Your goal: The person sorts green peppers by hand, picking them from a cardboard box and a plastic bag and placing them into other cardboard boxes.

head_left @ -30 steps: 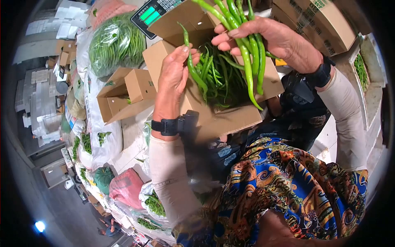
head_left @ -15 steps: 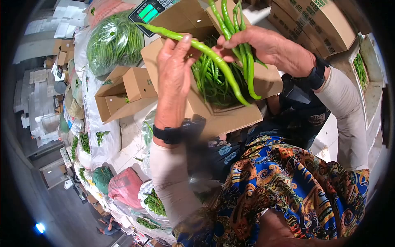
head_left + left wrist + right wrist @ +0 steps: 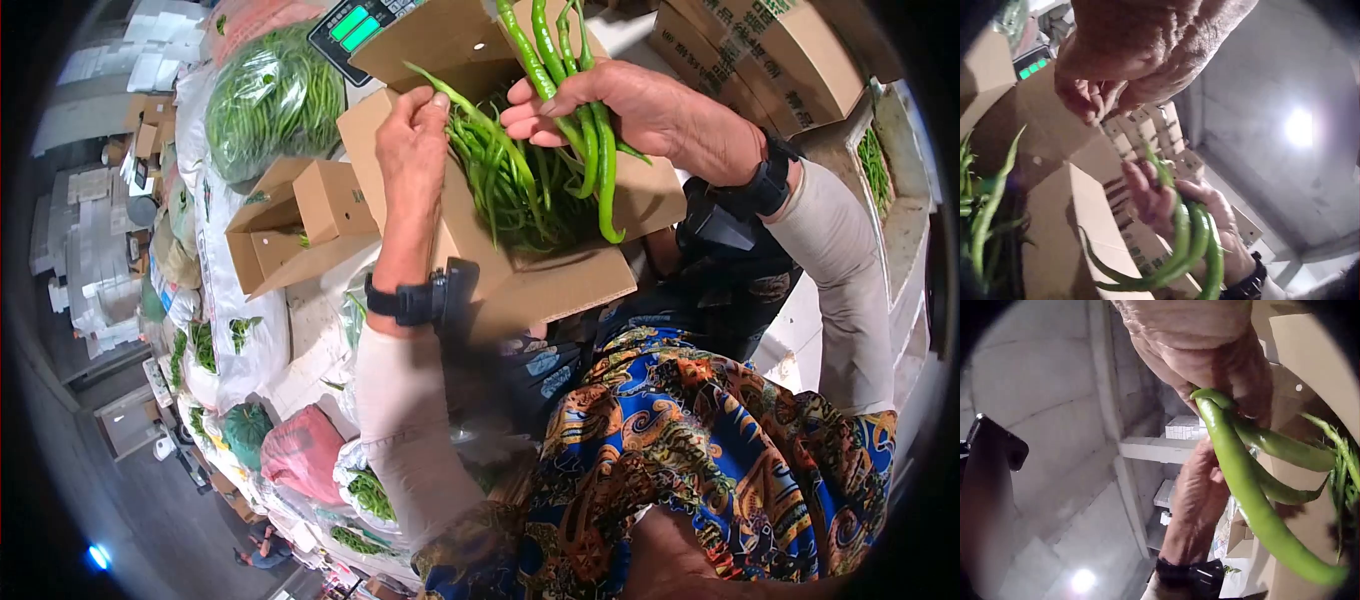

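Observation:
Several long green peppers [image 3: 597,150] are pinched under the thumb of my right hand [image 3: 640,110], its other fingers extended, at the right side of an open cardboard box [image 3: 560,290]. In the right wrist view, they hang below that hand [image 3: 1204,356]. My left hand [image 3: 412,150] is over the box's left side, fingers loosely curled. The left wrist view shows nothing between the left hand's fingers [image 3: 1091,106]; a single pepper [image 3: 997,200] is apart from them. In the head view, that pepper [image 3: 480,118] slants past the fingertips above more peppers [image 3: 520,210] inside the box.
A scale with a lit display [image 3: 355,28] stands behind the box. To the left are a clear bag of green peppers [image 3: 275,100] and a smaller open carton [image 3: 300,225]. Stacked cartons [image 3: 760,60] are at the upper right; filled sacks [image 3: 305,455] lie lower left.
My left hand has let go of a long pepper, which now slants lower over the box; the hand has moved slightly left. The right hand keeps its bunch, its fingers straighter than half a second ago.

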The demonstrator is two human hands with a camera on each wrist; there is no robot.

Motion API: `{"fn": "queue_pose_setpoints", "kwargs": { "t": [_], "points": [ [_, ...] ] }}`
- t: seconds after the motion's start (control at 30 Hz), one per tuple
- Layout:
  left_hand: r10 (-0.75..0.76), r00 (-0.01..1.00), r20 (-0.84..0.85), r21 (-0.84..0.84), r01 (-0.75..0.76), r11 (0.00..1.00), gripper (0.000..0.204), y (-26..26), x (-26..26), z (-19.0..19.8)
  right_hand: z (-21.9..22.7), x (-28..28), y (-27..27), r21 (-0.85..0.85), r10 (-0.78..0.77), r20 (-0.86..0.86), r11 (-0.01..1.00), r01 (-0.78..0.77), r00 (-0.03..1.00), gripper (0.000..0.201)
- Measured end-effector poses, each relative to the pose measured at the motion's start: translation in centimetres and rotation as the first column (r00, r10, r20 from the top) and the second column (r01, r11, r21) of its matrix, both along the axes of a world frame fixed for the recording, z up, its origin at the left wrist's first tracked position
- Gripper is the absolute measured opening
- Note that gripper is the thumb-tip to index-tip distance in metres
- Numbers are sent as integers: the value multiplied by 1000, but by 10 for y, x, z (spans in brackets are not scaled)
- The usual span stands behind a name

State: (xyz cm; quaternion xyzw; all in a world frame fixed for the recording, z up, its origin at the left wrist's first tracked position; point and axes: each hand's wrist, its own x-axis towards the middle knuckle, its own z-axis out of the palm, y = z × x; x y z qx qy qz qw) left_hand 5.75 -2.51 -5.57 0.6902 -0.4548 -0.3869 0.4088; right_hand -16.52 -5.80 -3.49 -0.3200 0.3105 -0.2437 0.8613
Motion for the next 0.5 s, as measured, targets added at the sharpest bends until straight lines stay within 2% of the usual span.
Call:
{"fn": "queue_pose_setpoints", "kwargs": {
  "t": [0.07,0.1,0.13,0.17,0.2,0.23,0.3,0.33,0.4,0.43,0.5],
  "points": [
    [-53,999,-13,-208,49,977,26,8,-20,26,-5,1,-1,8,-9,34,1000,8,999,34],
    [-100,994,-43,-230,88,969,18,13,-30,30,-6,1,-1,-7,-26,23,1000,26,999,32],
    [-102,994,-46,-230,89,969,18,19,-42,34,1,4,1,-23,-41,12,999,41,999,31],
    [-189,976,-111,-183,167,969,18,27,-55,38,10,2,7,-22,-83,-76,996,81,994,28],
    [-268,947,-177,-141,246,959,18,31,-65,39,10,2,7,-21,-80,-76,997,79,994,28],
    [-265,948,-176,-140,243,960,18,32,-69,35,9,2,8,-51,-72,-46,996,70,996,29],
    [-277,863,-422,-125,247,961,19,33,-74,25,4,4,8,-83,-65,-15,995,64,998,30],
    [-279,863,-421,-128,248,960,19,32,-70,21,-3,7,6,-38,-55,34,998,56,998,32],
    [-240,765,-597,-32,277,960,22,29,-62,18,-7,7,4,5,-47,82,999,47,995,34],
    [-240,765,-597,-33,276,961,22,29,-60,18,-6,7,4,-5,-16,114,1000,17,993,38],
    [-308,775,-551,-137,280,950,20,27,-56,21,-6,6,1,-15,15,147,1000,-13,989,42]
  ]
}}
